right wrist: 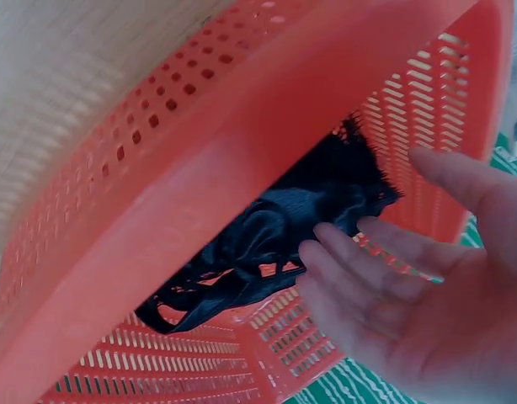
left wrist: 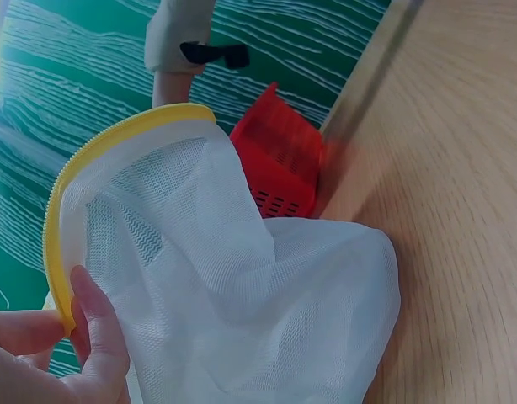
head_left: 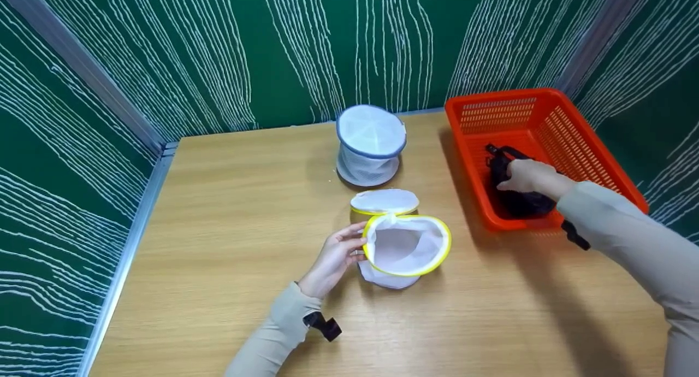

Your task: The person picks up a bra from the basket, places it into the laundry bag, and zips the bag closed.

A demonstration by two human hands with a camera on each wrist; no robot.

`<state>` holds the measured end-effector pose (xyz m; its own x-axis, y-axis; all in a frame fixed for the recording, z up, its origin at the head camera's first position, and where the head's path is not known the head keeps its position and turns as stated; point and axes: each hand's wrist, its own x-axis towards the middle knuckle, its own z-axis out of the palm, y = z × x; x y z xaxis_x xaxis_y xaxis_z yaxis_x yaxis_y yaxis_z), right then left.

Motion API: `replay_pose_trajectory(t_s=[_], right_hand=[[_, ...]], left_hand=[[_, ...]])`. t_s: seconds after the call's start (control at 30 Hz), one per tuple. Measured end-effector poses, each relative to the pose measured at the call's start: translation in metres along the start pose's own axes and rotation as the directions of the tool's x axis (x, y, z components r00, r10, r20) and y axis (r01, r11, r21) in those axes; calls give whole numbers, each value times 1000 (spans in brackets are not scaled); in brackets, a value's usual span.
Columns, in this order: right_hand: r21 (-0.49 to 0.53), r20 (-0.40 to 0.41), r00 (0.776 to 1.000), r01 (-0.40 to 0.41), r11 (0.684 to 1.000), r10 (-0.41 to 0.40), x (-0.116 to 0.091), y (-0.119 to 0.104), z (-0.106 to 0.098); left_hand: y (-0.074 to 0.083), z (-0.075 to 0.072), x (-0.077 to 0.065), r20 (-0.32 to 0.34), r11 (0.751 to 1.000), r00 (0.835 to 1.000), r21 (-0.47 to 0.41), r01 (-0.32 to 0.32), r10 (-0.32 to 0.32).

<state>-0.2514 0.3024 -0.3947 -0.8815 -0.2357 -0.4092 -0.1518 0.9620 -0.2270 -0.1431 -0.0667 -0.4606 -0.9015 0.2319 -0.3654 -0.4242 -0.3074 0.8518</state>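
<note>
The left hand pinches the yellow rim of the near bag between thumb and fingers, at the rim's left side; in the left wrist view the bag's lower part is cut off by the frame. The near bag stands open on the table, near the middle, its lid tipped back on the far side. The open mouth covers most of its outer wall in the head view, and folds of mesh obscure the bottom inside.

The right hand is in the basket on the right, over a black cloth. The right wrist view shows its fingers extended and loose, thumb apart, tips at the cloth; whether they touch it I cannot tell. The basket's wall hides part of the cloth there, and its dark folds make its shape hard to read; straps show at one end. In the left wrist view the right hand is hidden behind the near bag.

Beyond the near bag stands the far bag, its blue-rimmed top facing up, its contents indiscernible
</note>
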Motion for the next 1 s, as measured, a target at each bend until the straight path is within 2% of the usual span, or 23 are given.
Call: replay_pose_trajectory(t_s=[0.4,0.6,0.77,0.87,1.0], right_hand=[[-7,179,984,24,1000,-22,20,11,-4],[-9,194,981,4,1000,-2,23,11,-1],[-1,194,981,18,1000,-18,24,13,5],[27,206,978,30,999,-35,27,18,9],[70,235,972,7,998,-23,35,32,14]], left_hand=[[1,2,1,-14,1000,1000,3,17,-17],[-1,2,1,-2,1000,1000,-1,8,-8],[-1,2,1,8,1000,1000,-14,2,-2],[-1,2,0,9,1000,1000,-7,2,-2],[-2,1,1,7,1000,1000,-4,9,-9]])
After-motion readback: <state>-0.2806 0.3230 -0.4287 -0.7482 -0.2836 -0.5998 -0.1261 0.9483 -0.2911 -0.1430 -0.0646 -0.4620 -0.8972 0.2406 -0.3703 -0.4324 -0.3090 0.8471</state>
